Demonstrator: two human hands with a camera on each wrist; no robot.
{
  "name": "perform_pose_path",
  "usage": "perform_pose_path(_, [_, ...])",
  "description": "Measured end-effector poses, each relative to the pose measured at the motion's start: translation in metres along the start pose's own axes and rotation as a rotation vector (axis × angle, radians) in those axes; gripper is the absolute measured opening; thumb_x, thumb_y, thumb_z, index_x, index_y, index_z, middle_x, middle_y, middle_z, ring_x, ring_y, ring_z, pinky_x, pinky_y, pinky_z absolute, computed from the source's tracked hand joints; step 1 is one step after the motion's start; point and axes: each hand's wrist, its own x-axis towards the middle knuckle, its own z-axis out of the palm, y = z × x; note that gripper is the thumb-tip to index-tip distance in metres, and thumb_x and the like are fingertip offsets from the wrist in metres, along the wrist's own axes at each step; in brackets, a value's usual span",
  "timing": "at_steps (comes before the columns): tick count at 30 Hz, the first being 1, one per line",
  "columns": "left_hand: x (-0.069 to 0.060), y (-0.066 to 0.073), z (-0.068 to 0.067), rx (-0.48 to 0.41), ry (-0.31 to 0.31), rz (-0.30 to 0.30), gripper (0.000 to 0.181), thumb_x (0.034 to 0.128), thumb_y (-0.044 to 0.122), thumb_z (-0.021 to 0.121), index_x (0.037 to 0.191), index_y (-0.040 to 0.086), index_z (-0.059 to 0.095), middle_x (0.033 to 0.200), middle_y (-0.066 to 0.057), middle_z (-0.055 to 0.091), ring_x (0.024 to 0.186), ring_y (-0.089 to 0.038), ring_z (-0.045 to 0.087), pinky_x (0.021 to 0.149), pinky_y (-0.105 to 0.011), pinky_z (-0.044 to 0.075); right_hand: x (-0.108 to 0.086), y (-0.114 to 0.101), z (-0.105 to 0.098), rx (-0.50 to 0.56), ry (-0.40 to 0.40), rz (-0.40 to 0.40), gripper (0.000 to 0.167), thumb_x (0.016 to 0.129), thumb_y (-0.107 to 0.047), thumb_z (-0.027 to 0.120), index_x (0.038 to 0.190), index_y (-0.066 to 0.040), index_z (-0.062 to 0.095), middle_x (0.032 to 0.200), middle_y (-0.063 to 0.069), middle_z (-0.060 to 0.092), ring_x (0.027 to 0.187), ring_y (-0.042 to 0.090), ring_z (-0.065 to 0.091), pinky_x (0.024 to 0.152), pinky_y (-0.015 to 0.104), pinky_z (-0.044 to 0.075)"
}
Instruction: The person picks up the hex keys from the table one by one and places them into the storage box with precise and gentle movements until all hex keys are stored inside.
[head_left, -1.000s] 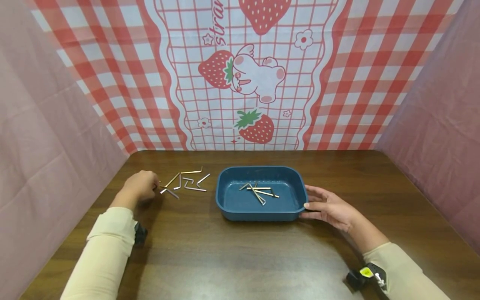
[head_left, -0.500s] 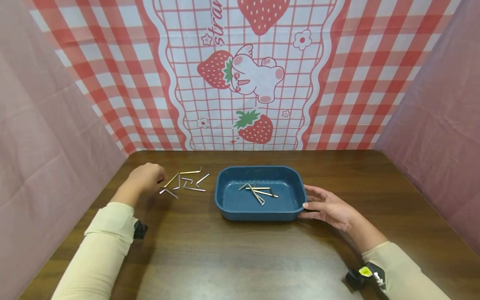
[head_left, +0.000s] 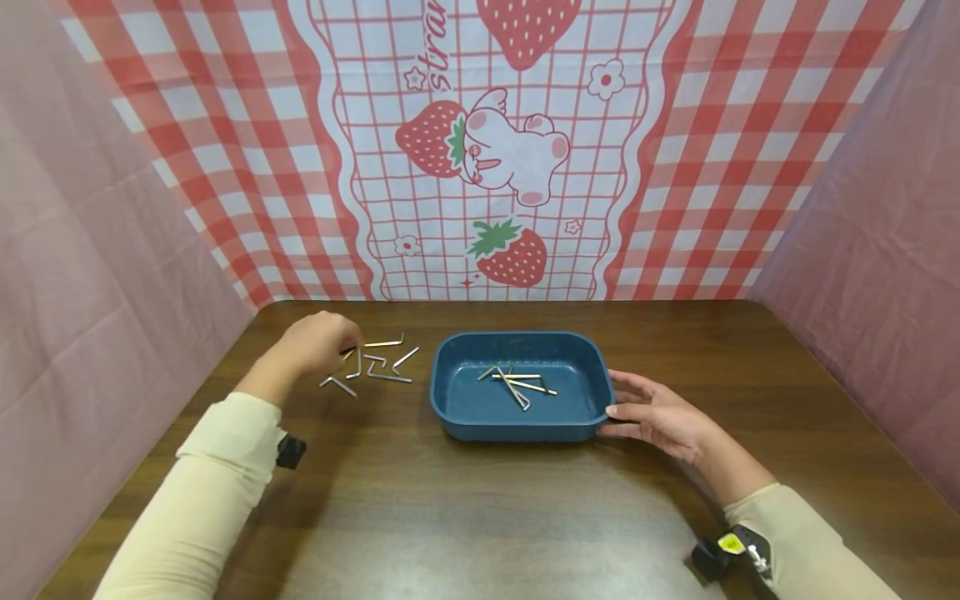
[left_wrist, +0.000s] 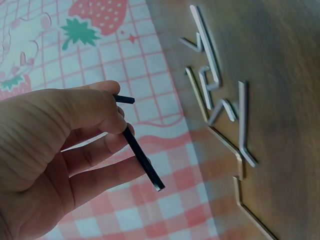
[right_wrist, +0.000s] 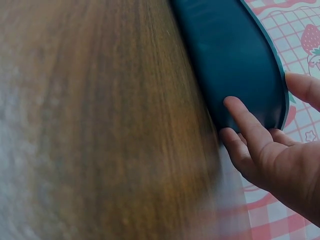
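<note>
one black hex-key [left_wrist: 143,157] in pinch of left hand [left_wrist: 57,130], right hand [head_left: 663,421] loose against tray [head_left: 525,433]

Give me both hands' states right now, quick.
Left hand: closed, pinching a dark hex key.
Right hand: open, touching the tray at its end.

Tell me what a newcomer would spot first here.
Likely the strawberry-print cloth with red checks, behind the table. Next, the blue tray in the middle, holding some hex keys. Then the left hand, pinching a dark hex key near loose keys.
</note>
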Motion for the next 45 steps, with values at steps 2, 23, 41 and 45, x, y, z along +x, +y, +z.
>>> perform_pose_path(2, [0.002,0.005,-0.003,-0.001,-0.001,0.012,0.029,0.0654,-0.007,0.063,0.085,0.012,0.073,0.064,0.004,0.05,0.064,-0.016,0.046,0.055,-0.033,0.04,0.0,0.0,0.0,0.001,0.0,0.0,0.08,0.094,0.001,0.058,0.152,0.006,0.005,0.149,0.041,0.014,0.11,0.031,0.061,0.094,0.052,0.046])
perform_pose_path(23, [0.028,0.052,-0.012,0.02,0.013,0.177,0.019,0.0734,-0.002,0.072,0.081,0.015,0.072,0.068,0.005,0.056,0.066,-0.013,0.049,0.059,-0.034,0.044,-0.001,0.001,0.002,-0.003,0.014,-0.012,0.078,0.094,0.001,0.057,0.152,0.007,0.005,0.148,0.042,0.016,0.106,0.027,0.063,0.093,0.052,0.047])
perform_pose_path(41, [0.064,0.108,-0.012,-0.043,-0.128,0.265,0.029,0.0756,-0.006,0.063,0.096,0.01,0.076,0.07,0.004,0.058,0.067,-0.012,0.049,0.065,-0.029,0.046,-0.001,0.0,0.003,-0.007,0.027,-0.005,0.077,0.094,0.0,0.057,0.152,0.006,0.006,0.149,0.039,0.017,0.104,0.026,0.064,0.093,0.051,0.047])
perform_pose_path(45, [0.072,0.115,-0.013,-0.039,-0.185,0.27,0.028,0.0752,-0.005,0.067,0.098,0.01,0.075,0.067,0.003,0.054,0.065,-0.012,0.048,0.061,-0.026,0.042,-0.001,0.0,0.003,-0.007,0.027,-0.005,0.077,0.094,0.0,0.057,0.152,0.006,0.006,0.148,0.04,0.017,0.105,0.027,0.063,0.093,0.051,0.047])
